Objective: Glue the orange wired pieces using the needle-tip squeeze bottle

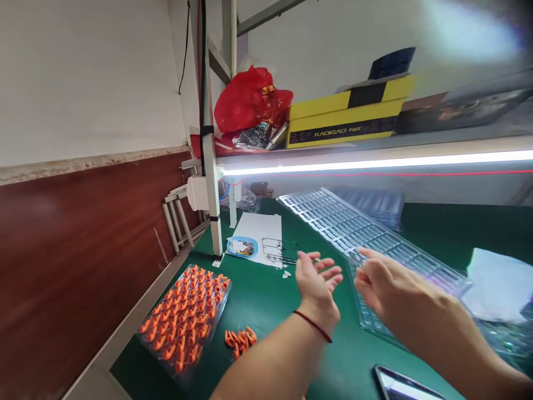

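My left hand (318,280) is raised over the green table, palm up with its fingers spread and nothing in them. To its right, my right hand (381,283) has its fingers closed on the near edge of a clear plastic tray (358,222) with many slots. The tray is tilted, above another clear tray (366,311) that lies on the table. Behind my left hand, thin black frames (278,249) rest partly on a white sheet (260,225), beside a blue dish (242,246) of small parts.
Orange clips (240,340) lie in a small pile near a tray filled with orange clips (187,314) at the left. A phone (403,386) is at the front edge. A white post (213,211) holds a shelf with a yellow box (345,119) and red bag (252,103).
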Demonstrator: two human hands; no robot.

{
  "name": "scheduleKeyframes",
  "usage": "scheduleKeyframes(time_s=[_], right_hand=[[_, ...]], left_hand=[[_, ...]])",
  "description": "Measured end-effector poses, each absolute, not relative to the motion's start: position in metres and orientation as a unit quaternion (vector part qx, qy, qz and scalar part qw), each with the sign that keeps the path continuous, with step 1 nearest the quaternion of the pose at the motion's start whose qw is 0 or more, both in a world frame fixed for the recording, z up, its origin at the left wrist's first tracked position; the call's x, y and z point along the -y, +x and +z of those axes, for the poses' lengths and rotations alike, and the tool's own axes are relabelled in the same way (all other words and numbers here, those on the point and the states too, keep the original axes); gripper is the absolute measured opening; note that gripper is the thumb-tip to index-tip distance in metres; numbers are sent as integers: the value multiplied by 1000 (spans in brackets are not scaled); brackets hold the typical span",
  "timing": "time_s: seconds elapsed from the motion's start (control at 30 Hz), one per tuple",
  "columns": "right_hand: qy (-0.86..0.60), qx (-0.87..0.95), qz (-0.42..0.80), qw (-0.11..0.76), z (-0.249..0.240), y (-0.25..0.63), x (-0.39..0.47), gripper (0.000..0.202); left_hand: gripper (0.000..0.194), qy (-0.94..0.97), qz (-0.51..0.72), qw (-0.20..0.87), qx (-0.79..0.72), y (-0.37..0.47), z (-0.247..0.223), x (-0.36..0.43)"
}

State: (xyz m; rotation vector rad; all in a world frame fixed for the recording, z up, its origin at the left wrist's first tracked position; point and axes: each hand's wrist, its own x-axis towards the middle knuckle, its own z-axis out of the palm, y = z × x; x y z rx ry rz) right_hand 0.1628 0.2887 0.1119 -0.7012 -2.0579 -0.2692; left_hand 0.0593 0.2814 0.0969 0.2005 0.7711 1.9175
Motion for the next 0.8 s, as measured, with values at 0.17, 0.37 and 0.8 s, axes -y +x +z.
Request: scheduleKeyframes(time_s=[0.17,0.37,0.8], right_hand=[[-218,863,-33,454,112,115,-259,23],[-221,839,95,487,129,89,-230,39],[-181,845,407,295,79,61,-159,41]], left_hand=[[48,213,796,435,-363,6,137,-218],[30,265,760,307,-507,-119,170,-139],[16,344,518,286,-729,-248,139,-19]])
